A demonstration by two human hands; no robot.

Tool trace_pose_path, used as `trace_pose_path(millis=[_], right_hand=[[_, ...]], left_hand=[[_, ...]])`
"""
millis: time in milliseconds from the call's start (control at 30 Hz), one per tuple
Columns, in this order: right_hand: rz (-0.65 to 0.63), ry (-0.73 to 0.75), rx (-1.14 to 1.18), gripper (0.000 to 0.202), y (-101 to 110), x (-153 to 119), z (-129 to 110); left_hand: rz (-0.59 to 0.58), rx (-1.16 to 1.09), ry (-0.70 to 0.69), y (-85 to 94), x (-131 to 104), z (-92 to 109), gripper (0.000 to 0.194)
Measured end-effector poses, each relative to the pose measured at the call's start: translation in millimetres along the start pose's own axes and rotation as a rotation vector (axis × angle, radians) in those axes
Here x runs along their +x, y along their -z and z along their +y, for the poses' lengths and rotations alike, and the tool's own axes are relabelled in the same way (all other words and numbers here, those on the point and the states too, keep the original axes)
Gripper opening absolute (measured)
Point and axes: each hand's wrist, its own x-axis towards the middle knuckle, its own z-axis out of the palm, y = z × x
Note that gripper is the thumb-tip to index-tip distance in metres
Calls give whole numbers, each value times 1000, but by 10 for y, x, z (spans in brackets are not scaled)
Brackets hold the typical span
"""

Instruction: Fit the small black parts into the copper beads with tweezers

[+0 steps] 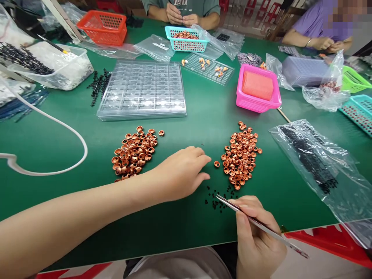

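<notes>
My left hand point(188, 170) reaches over the green table, palm down, its thumb and fingers apart with nothing between them. Just beyond its fingertips lies a single copper-coloured cup point(217, 164), at the left of a pile of similar cups point(240, 155). A second pile of copper cups point(135, 151) lies behind my left forearm. My right hand point(258, 232) is closed round metal tweezers point(261, 226), whose tips point into scattered tiny black pieces point(216, 203) on the table below the right pile.
Clear plastic trays point(142, 89) are stacked behind the left pile. A pink basket point(257, 104) holds an orange block. A bag of black parts point(314, 159) lies at the right, a white cable point(69, 130) at the left. Across the table, two people work with their hands near baskets.
</notes>
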Motion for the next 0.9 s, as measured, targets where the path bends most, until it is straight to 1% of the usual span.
trace_pose_path(millis=[100,167,233,333,433,533,600,633,700,800,900], right_hand=[[3,-10,-9,27,15,-15,6],[2,-21,-9,27,21,-23,12],[8,-25,-1,27,19,-29,17],[18,-40,15,26,3,-28,14],[24,-74,31,24,-7,-15,-8],[43,-103,23,20,13,10,-44],[46,-149,-20,18,42,35,-70],[36,-173,-51,17,57,48,-82],[-26,-212,-121,15,78,74,-102],[-142,-210,-224,13,70,99,-109],[-153,-193,-306,11,30,103,-74]], left_hand=[[21,-48,20,-136,292,35,30],[41,-82,19,-201,414,29,26],[53,-107,12,-232,476,15,18],[56,-121,27,-230,477,-9,10],[49,-108,46,-206,357,-19,9],[50,-48,20,-198,108,22,9],[33,10,-10,-216,-86,72,10],[14,36,-13,-232,-174,97,10],[-19,65,2,-273,-308,128,12],[2,39,47,-331,-389,115,15],[38,11,41,-358,-382,68,20]])
